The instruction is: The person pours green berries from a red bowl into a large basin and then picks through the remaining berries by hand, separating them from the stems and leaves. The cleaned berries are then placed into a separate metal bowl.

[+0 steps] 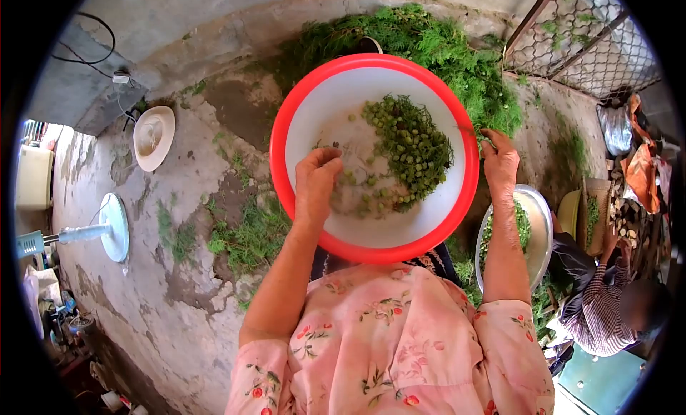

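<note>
A red-rimmed white basin [374,252] sits at my lap. Inside, small round green pods [414,147] with feathery bits are heaped to the right, and loose ones lie scattered across the bottom. My left hand [318,176] is over the basin's left side, its fingers curled together; whatever they pinch is too small to make out. Just outside the right rim, my right hand [500,161] has its fingers bent in a pinch, and a thin green sprig [469,130] shows at the fingertips against the rim.
Feathery green branches [429,33] are piled behind the basin. A metal tray [537,208] with greens stands under my right forearm. Another person [604,308] sits at the far right. A straw hat [153,138] and a standing fan [114,227] are at left.
</note>
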{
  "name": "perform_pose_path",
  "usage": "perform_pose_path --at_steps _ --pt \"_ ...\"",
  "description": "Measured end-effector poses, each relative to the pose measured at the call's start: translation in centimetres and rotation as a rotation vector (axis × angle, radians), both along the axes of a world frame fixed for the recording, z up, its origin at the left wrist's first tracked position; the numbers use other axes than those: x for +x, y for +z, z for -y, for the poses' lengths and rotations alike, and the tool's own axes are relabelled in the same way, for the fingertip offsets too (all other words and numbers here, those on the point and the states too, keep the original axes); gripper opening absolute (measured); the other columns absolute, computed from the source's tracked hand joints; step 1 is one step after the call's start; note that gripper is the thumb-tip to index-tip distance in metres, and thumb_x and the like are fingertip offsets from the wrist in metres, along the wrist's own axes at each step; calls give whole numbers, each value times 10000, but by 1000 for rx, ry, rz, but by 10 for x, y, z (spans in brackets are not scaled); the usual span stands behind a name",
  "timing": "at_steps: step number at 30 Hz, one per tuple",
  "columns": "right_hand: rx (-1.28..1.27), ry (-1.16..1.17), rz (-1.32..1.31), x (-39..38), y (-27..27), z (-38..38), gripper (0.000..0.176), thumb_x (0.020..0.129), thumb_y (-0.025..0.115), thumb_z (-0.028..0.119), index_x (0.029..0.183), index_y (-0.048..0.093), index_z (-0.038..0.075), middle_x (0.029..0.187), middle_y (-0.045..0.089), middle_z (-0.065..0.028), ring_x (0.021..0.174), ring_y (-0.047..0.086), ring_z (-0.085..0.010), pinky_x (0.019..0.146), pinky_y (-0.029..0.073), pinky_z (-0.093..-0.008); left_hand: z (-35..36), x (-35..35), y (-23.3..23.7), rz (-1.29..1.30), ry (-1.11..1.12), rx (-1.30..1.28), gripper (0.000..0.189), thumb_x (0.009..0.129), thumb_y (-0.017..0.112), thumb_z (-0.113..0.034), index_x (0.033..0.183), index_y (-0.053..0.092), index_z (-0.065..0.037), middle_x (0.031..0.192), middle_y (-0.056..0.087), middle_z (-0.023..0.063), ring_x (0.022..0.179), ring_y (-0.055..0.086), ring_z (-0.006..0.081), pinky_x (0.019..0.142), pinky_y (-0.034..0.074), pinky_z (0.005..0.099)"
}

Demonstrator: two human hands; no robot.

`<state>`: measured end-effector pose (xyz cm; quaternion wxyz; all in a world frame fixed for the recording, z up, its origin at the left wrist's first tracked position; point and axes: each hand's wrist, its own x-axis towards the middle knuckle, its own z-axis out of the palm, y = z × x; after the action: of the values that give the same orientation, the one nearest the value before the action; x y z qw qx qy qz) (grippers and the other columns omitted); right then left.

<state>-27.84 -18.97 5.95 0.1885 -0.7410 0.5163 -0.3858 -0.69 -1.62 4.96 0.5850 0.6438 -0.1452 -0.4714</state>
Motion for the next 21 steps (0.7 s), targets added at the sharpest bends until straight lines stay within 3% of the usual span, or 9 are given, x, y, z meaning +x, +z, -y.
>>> perform_pose_path --at_steps 1,2,3,9,11,15,18,21 --pt "-150 34 -140 3 3 -2 190 806 573 -15 981 634 25 886 623 -47 727 584 -135 594 478 -245 0 0 0 -1 0 1 218 818 569 -92 1011 618 -4 897 607 32 764 565 126 675 433 254" --pt "-185 58 -153 9 5 -8 181 787 595 -15 961 630 17 931 618 -85 800 595 -156 670 483 -252 0 -1 0 -1 0 1 218 819 569 -93 1013 619 -5 899 608 32 766 566 127 677 434 255" --pt "10 112 4 22 6 -15 196 727 640 -8 921 637 12 900 618 -128 804 600 -308 735 479 -313 0 -1 -1 -1 0 -3 219 819 571 -94 1013 619 -7 901 610 31 768 567 126 679 434 255" --pt "95 648 -267 79 -51 -40 230 701 603 31 929 608 60 888 588 -140 801 580 -344 694 479 -423 -2 0 -7 -14 -9 -19 221 815 582 -104 1012 623 -11 906 617 30 773 573 123 684 435 252" --pt "121 694 -449 89 -61 -48 203 700 587 30 900 601 60 901 584 -143 817 578 -347 699 484 -416 -2 2 -8 -12 -17 -19 219 815 584 -106 1009 623 -11 908 619 31 772 573 121 681 434 250" --pt "176 728 -680 106 -67 -59 143 710 549 16 849 572 41 900 573 -156 841 577 -356 717 487 -419 -2 -2 -2 -24 24 -61 212 775 576 -86 959 608 12 759 570 -4 631 457 63 555 366 202" --pt "249 748 -711 111 -70 -64 141 723 611 54 850 551 42 929 544 -143 858 567 -352 709 478 -417 0 -1 -2 -23 19 -69 213 775 577 -91 956 607 16 754 568 -4 632 459 62 556 366 200" --pt "233 688 -545 112 -81 -64 141 736 611 60 852 542 22 882 561 -159 833 573 -361 686 474 -424 -1 -1 -4 -20 19 -81 213 776 577 -95 955 608 16 753 568 -4 636 464 62 557 367 200"
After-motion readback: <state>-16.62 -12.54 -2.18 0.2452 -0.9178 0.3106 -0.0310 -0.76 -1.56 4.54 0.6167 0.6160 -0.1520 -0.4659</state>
